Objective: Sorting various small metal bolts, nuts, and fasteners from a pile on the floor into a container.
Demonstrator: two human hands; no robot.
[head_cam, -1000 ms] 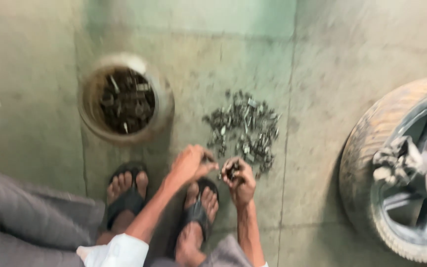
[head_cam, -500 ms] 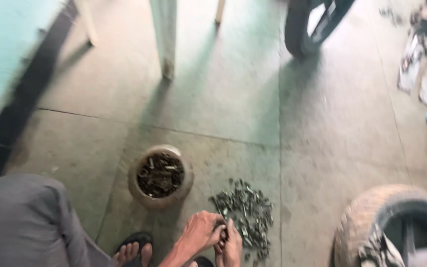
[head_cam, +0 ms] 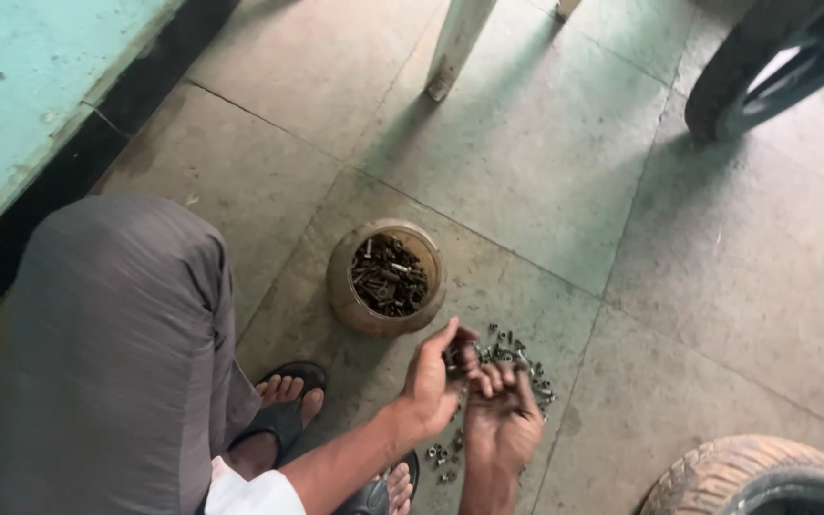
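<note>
Small metal bolts and nuts (head_cam: 512,358) lie in a loose heap on the concrete floor (head_cam: 545,172), just in front of the person's hands and partly hidden by them. The left hand (head_cam: 436,377) has its fingers (head_cam: 464,345) pressed together around one small dark piece, and the thumb points up toward the jar. The right hand (head_cam: 500,420) is turned palm up, its fingers curled over the edge of the heap; I cannot tell if it holds anything.

Just beside the heap stands a round brownish jar (head_cam: 355,296), open at the top and already filled to a good part with dark metal pieces. So much hardware seems to be sorted in already, while the heap on the floor is what remains, and a few pieces lie scattered near the sandal (head_cam: 288,410).

A worn tyre (head_cam: 717,467) lies at the lower right corner.
</note>
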